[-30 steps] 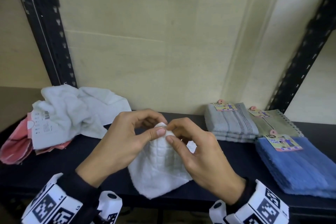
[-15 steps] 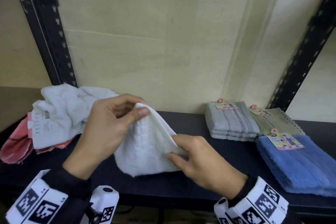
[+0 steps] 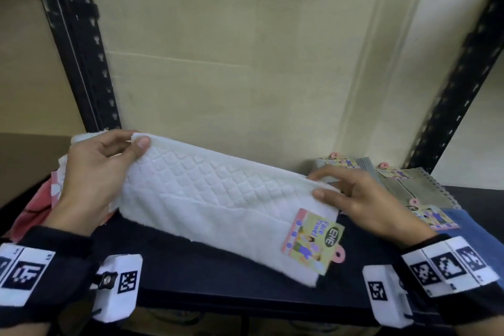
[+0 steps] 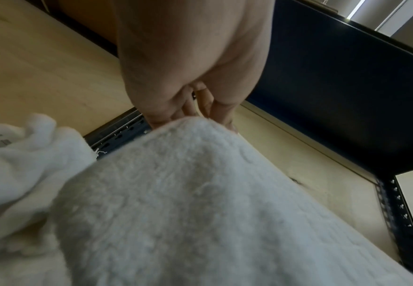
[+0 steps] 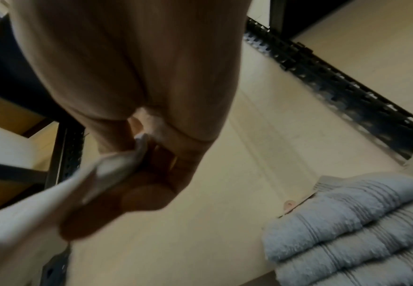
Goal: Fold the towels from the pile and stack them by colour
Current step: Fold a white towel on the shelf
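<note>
A white towel (image 3: 218, 199) with a quilted diamond pattern is stretched between both hands above the dark shelf (image 3: 218, 281), its top edge sloping down from left to right and its lower part draping toward the shelf's front edge. The left hand (image 3: 92, 172) has its grip clenched on the towel's upper left corner, thumb on the near face and fingers curled behind it. The right hand (image 3: 365, 199) pinches the upper right corner, thumb in front and fingers behind; the right wrist view shows the cloth edge caught between them. A colourful paper tag (image 3: 312, 240) printed "Face Towel" hangs at the towel's lower right corner. Toward the shelf's left end, behind the left hand, lies the unfolded pile (image 3: 43, 199), showing white and pink cloth. Toward the right end, along the back edge, sit a folded grey towel stack (image 5: 347, 222) and a folded olive towel (image 3: 417, 188), with a folded blue towel (image 3: 469, 232) nearer the front edge beside the right wrist.
</note>
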